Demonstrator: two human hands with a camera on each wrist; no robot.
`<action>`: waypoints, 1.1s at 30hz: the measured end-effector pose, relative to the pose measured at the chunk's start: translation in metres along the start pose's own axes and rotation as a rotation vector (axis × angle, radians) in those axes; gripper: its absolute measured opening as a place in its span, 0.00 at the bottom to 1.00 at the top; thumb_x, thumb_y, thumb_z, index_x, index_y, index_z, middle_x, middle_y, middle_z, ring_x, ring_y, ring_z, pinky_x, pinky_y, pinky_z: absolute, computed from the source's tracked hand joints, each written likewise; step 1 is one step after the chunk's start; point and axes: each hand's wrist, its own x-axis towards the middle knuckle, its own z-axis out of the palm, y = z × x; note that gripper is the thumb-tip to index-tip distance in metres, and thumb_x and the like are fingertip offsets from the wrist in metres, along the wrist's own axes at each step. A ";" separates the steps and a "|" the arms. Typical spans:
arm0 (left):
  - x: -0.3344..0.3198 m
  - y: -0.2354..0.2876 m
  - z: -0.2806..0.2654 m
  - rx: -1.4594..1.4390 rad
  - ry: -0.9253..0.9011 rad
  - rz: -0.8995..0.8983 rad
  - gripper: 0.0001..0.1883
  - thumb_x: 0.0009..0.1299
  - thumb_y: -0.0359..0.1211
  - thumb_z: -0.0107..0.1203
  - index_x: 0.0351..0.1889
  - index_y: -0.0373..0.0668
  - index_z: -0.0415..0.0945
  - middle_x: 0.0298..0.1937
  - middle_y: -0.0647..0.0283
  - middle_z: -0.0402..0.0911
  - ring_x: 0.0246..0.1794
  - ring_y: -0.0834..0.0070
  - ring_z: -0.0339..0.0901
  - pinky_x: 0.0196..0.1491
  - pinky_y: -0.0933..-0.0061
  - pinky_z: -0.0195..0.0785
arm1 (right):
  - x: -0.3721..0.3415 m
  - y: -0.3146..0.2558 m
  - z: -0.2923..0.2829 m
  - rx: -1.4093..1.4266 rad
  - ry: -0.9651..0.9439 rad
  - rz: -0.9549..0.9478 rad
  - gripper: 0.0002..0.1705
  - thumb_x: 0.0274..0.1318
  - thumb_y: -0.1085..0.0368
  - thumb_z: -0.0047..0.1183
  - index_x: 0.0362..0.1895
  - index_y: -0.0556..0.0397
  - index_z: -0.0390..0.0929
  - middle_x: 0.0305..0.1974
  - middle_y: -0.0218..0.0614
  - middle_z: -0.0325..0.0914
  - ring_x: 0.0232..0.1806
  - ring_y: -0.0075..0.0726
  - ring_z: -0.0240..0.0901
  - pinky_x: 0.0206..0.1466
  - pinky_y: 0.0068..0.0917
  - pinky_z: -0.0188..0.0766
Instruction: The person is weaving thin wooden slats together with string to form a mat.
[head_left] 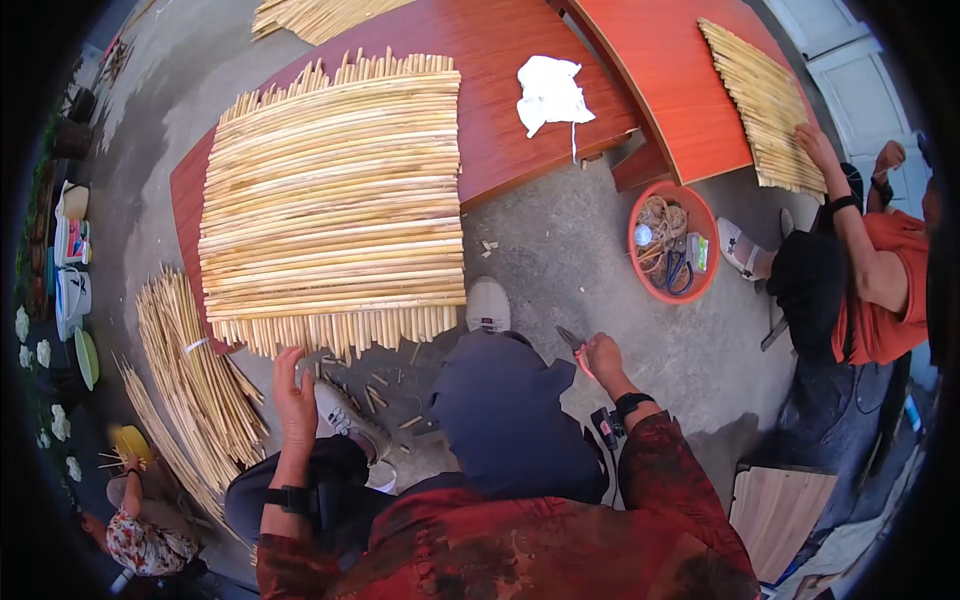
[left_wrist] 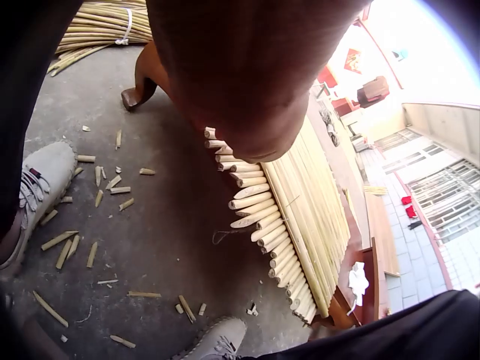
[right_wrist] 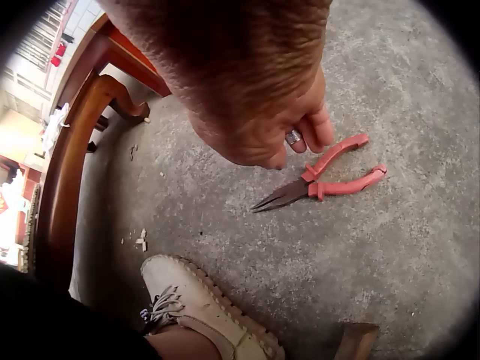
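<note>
A pair of needle-nose pliers (right_wrist: pixel 304 180) with red handles hangs at the fingers of my right hand (head_left: pixel 606 360). Those fingers curl in at one handle, and the handles are spread apart. In the head view my left hand (head_left: pixel 293 400) is raised at the front edge of a mat of straw-coloured stalks (head_left: pixel 335 200), fingers loosely extended and holding nothing. In the left wrist view that hand (left_wrist: pixel 247 97) covers part of the mat's near edge, where cut stalk ends (left_wrist: pixel 251 199) stick out unevenly. The mat lies on a dark red table (head_left: pixel 490 120).
An orange basin (head_left: pixel 640 270) with twine and scissors stands on the floor. Tied stalks (head_left: pixel 185 350) lie at left, and cut bits (left_wrist: pixel 120 190) litter the ground near my shoes. A white cloth (head_left: pixel 552 95) rests on the table. One person (head_left: pixel 880 290) sits right beside another mat; another (head_left: pixel 150 530) sits lower left.
</note>
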 end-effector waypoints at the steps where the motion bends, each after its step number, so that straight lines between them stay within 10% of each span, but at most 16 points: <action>1: -0.002 -0.015 0.000 0.008 -0.013 -0.001 0.16 0.60 0.20 0.50 0.48 0.36 0.71 0.49 0.55 0.73 0.51 0.63 0.71 0.51 0.70 0.64 | 0.002 0.001 0.004 0.003 -0.009 0.013 0.08 0.50 0.64 0.49 0.29 0.57 0.72 0.30 0.50 0.75 0.34 0.58 0.72 0.36 0.46 0.68; 6: -0.007 -0.009 0.002 -0.363 -0.286 -0.526 0.13 0.66 0.33 0.51 0.47 0.37 0.73 0.43 0.63 0.77 0.44 0.74 0.75 0.44 0.74 0.67 | -0.004 -0.005 0.017 -0.345 -0.052 0.017 0.13 0.51 0.59 0.51 0.37 0.53 0.70 0.37 0.46 0.71 0.38 0.53 0.72 0.39 0.47 0.69; 16: -0.002 0.010 0.008 -0.873 -0.271 -0.914 0.18 0.70 0.36 0.47 0.55 0.36 0.66 0.51 0.54 0.74 0.51 0.64 0.73 0.48 0.65 0.69 | -0.005 0.021 0.026 -0.556 -0.151 -0.091 0.13 0.53 0.60 0.50 0.41 0.51 0.66 0.39 0.41 0.67 0.46 0.49 0.66 0.48 0.41 0.62; 27: -0.003 0.011 0.013 -0.874 -0.414 -0.850 0.17 0.70 0.36 0.48 0.53 0.36 0.69 0.49 0.55 0.75 0.48 0.68 0.74 0.46 0.68 0.70 | 0.028 0.134 0.082 0.096 -0.189 -0.144 0.14 0.38 0.65 0.61 0.30 0.57 0.71 0.25 0.44 0.74 0.29 0.49 0.75 0.34 0.38 0.71; 31: -0.007 0.020 0.008 -0.723 -0.614 -0.684 0.17 0.70 0.36 0.48 0.52 0.35 0.70 0.47 0.57 0.77 0.47 0.71 0.75 0.46 0.71 0.69 | 0.042 0.075 0.026 0.868 -0.329 0.026 0.07 0.47 0.71 0.56 0.30 0.58 0.70 0.24 0.36 0.73 0.28 0.31 0.76 0.29 0.25 0.72; 33: -0.005 0.028 0.007 -0.729 -0.690 -0.595 0.17 0.70 0.36 0.48 0.52 0.35 0.70 0.46 0.58 0.78 0.47 0.72 0.75 0.46 0.73 0.68 | 0.027 -0.011 -0.053 0.745 -0.293 -0.100 0.06 0.51 0.72 0.53 0.32 0.57 0.69 0.26 0.32 0.73 0.28 0.26 0.75 0.28 0.21 0.71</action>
